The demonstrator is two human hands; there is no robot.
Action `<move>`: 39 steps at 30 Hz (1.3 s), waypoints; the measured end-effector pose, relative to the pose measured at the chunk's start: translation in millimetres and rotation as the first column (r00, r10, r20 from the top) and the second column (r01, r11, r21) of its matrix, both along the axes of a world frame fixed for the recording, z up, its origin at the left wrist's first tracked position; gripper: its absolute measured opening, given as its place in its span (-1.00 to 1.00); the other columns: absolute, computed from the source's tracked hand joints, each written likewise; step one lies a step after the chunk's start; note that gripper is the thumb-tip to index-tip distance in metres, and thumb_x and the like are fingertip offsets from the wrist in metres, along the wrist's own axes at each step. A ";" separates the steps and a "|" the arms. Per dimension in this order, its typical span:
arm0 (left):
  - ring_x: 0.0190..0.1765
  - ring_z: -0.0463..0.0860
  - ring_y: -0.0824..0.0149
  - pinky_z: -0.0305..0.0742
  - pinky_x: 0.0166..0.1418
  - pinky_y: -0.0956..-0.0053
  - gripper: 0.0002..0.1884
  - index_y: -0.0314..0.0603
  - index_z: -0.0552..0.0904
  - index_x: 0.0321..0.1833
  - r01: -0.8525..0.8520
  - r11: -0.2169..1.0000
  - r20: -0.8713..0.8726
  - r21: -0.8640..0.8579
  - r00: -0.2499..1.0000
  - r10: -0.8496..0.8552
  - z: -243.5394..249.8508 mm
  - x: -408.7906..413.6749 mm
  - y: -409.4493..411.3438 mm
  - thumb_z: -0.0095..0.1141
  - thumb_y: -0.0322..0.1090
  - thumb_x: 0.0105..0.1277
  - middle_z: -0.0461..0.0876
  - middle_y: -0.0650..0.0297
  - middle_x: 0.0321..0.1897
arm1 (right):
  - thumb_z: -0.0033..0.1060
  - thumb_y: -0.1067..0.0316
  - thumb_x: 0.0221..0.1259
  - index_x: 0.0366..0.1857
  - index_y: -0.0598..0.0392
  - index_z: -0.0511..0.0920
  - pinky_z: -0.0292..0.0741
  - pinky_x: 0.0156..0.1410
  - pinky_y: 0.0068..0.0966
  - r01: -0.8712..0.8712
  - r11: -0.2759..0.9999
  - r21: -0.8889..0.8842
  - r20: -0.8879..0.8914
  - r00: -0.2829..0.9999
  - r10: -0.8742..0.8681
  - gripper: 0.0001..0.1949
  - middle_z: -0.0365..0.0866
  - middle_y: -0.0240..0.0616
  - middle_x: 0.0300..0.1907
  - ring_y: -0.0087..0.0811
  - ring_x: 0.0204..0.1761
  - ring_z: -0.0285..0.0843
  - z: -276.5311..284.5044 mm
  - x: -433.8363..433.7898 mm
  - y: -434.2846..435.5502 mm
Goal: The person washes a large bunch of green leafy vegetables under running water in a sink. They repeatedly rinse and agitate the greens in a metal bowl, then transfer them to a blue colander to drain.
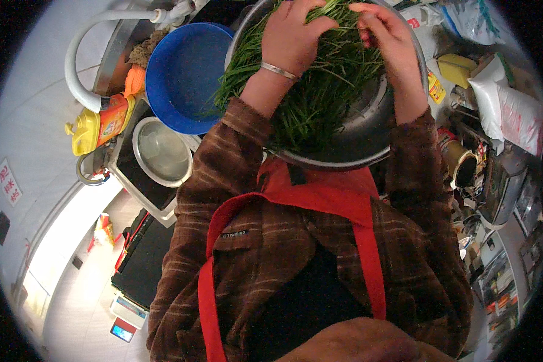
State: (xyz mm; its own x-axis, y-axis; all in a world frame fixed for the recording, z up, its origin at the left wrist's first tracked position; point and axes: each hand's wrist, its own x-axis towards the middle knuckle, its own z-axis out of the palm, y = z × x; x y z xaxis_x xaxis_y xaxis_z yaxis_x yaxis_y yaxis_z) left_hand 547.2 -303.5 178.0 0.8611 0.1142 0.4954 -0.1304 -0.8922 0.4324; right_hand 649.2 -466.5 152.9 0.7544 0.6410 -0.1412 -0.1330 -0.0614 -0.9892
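Observation:
A wide metal basin (326,161) holds a heap of long, thin green leaves (307,115), which look like chives. My left hand (294,38), with a silver bangle at the wrist, is over the heap's far side. A bunch of leaves passes between its thumb and fingers; the fingertips are partly cut off by the picture's top edge. At the right of the heap, my right hand (384,31) has bent fingers and a forefinger reaching to the leaves. Whether it pinches a stalk is hard to see. Some leaves hang over the basin's left rim.
Left of the basin stand a blue plastic basin (185,77), a metal bowl (163,151) in a sink (163,210), a yellow detergent bottle (102,124) and a white curved faucet pipe (74,59). White plastic bags (509,106) and a fallen can-like container (461,163) crowd the right.

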 end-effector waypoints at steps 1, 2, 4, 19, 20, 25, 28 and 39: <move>-0.10 0.48 0.08 0.42 -0.08 0.30 -0.86 -0.12 0.59 -0.35 0.071 0.997 -0.028 0.025 0.997 -0.070 1.1 -0.6 -0.8 -0.03 -0.50 0.10 0.48 0.13 -0.13 | -0.11 0.30 0.29 -0.09 0.09 0.52 0.32 -0.31 -0.74 -0.052 0.998 -0.019 0.054 0.997 0.053 -0.77 0.39 -0.52 -0.43 -0.67 -0.41 0.32 -8.2 1.8 5.0; -0.13 0.47 0.11 0.42 -0.10 0.30 -0.90 -0.11 0.60 -0.38 0.062 0.997 -0.014 0.046 0.998 -0.061 -1.7 -1.6 -3.1 0.03 -0.47 0.07 0.47 0.16 -0.18 | -0.08 0.31 0.27 -0.11 0.07 0.53 0.33 -0.33 -0.71 -0.051 0.991 -0.121 0.151 0.986 0.069 -0.79 0.43 -0.49 -0.46 -0.65 -0.44 0.34 -16.9 1.1 6.7; -0.16 0.46 0.11 0.41 -0.13 0.28 -0.93 -0.13 0.59 -0.40 0.002 0.994 -0.105 0.107 0.994 0.010 -9.8 -2.8 -2.1 0.07 -0.43 0.05 0.46 0.17 -0.23 | -0.04 0.31 0.25 -0.13 0.06 0.53 0.34 -0.34 -0.68 0.038 0.929 -0.368 0.435 0.890 0.135 -0.80 0.45 -0.46 -0.49 -0.64 -0.46 0.36 -24.4 -2.7 7.0; -0.22 0.46 0.13 0.42 -0.20 0.27 -0.86 -0.15 0.57 -0.46 -0.095 0.992 -0.312 0.084 0.943 0.117 -12.8 2.8 -4.0 0.19 -0.27 0.03 0.43 0.19 -0.31 | 0.00 0.35 0.22 -0.16 0.09 0.54 0.33 -0.35 -0.71 0.087 0.934 -0.346 0.418 0.906 0.070 -0.83 0.45 -0.51 -0.49 -0.70 -0.47 0.32 -40.7 -8.4 -7.1; -0.22 0.47 0.14 0.42 -0.20 0.28 -0.87 -0.14 0.57 -0.45 -0.077 0.994 -0.328 0.075 0.940 0.098 -9.3 2.9 -4.3 0.20 -0.27 0.02 0.43 0.19 -0.32 | 0.00 0.35 0.22 -0.16 0.09 0.54 0.33 -0.35 -0.71 0.084 0.932 -0.353 0.414 0.907 0.075 -0.82 0.44 -0.51 -0.49 -0.70 -0.47 0.32 -39.0 -7.9 -6.9; -0.16 0.53 0.22 0.43 -0.08 0.40 -0.85 -0.12 0.62 -0.40 -0.138 0.989 -0.361 -0.061 0.926 0.107 -25.0 1.0 0.6 0.19 -0.23 0.06 0.53 0.22 -0.30 | 0.03 0.32 0.22 -0.13 0.06 0.54 0.32 -0.35 -0.72 0.021 0.961 -0.276 0.196 0.980 0.034 -0.81 0.44 -0.54 -0.48 -0.71 -0.47 0.32 -36.1 -3.2 -8.1; -0.20 0.56 0.23 0.46 -0.12 0.42 -0.79 -0.11 0.66 -0.38 -0.135 0.953 -0.321 -0.272 0.946 0.043 -42.9 -3.2 13.4 0.24 -0.16 0.01 0.55 0.22 -0.27 | 0.06 0.31 0.20 -0.12 0.04 0.55 0.32 -0.34 -0.73 0.008 0.972 -0.234 0.100 0.995 0.016 -0.79 0.44 -0.57 -0.46 -0.72 -0.45 0.32 -23.0 -4.0 -5.8; -0.21 0.55 0.19 0.46 -0.14 0.39 -0.81 -0.17 0.64 -0.36 -0.074 0.903 -0.236 -0.422 0.971 -0.031 -41.9 -14.6 10.2 0.20 -0.22 0.05 0.54 0.18 -0.27 | 0.15 0.31 0.13 -0.34 0.13 0.49 0.32 -0.34 -0.68 -0.055 0.984 -0.169 0.214 0.973 0.091 -0.86 0.46 -0.44 -0.48 -0.65 -0.45 0.36 8.2 -26.0 28.0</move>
